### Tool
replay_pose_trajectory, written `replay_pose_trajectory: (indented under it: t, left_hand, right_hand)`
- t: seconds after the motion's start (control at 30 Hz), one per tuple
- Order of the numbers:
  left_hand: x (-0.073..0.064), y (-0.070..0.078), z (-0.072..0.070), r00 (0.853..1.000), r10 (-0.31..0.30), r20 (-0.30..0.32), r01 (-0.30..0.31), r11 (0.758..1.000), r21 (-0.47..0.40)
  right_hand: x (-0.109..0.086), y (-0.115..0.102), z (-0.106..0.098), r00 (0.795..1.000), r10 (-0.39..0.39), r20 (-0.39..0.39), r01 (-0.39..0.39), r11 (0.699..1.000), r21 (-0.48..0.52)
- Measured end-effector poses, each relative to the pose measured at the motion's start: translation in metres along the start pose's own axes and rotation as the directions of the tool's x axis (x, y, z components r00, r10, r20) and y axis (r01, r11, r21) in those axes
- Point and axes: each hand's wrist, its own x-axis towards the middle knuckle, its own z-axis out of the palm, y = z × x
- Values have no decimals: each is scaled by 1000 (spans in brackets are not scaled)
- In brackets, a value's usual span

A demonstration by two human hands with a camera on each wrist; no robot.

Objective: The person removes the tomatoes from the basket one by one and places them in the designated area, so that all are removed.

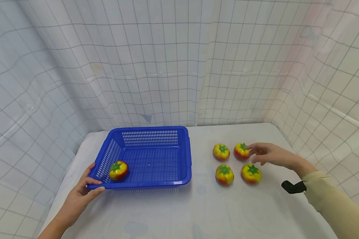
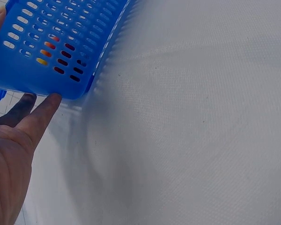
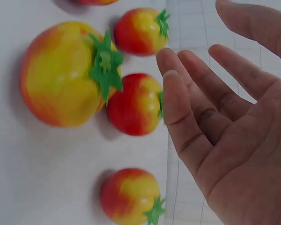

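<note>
A blue plastic basket (image 1: 151,184) with slotted walls stands on the left of the table, and one red-yellow toy tomato (image 1: 118,170) lies inside by its left wall. My left hand (image 1: 79,196) grips the basket's near left corner, thumb along the front and fingers at the side rim. Over the group of toy tomatoes on the right, my right hand (image 1: 270,155) hovers with loosely bent, spread fingers and nothing in them. Its fingertips overlap the far tomato (image 1: 241,151) in the head view. Closest in the right wrist view is a large tomato (image 3: 61,77) with a green star-shaped top.
More tomatoes sit on the white table: one at the back (image 1: 221,152), one in front (image 1: 224,174) and one below the right hand (image 1: 251,173). Another is mostly hidden behind that hand. White checked curtains (image 1: 167,66) enclose the table at the back and sides.
</note>
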Motion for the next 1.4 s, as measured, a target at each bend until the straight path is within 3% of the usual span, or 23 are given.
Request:
replay_pose_trajectory:
  t: [0.53,0.73,0.93,1.17,1.4]
  left_hand:
    - [0,1,1,1000,-9,-8,9,1000,-5]
    - [0,2,1,1000,-7,-19,7,1000,-2]
    - [0,1,1,1000,-10,-20,10,1000,-11]
    - [0,2,0,1000,-24,-20,24,1000,0]
    - [0,1,0,1000,-14,-12,14,1000,-13]
  right_hand:
    - [55,-71,33,991,-132,-11,132,991,-9]
    - [78,-102,46,977,-212,29,213,977,-28]
    - [95,-125,61,967,-244,79,247,968,-36]
    - [120,-148,82,940,-304,156,305,952,18]
    - [146,-173,105,911,-351,217,359,933,5]
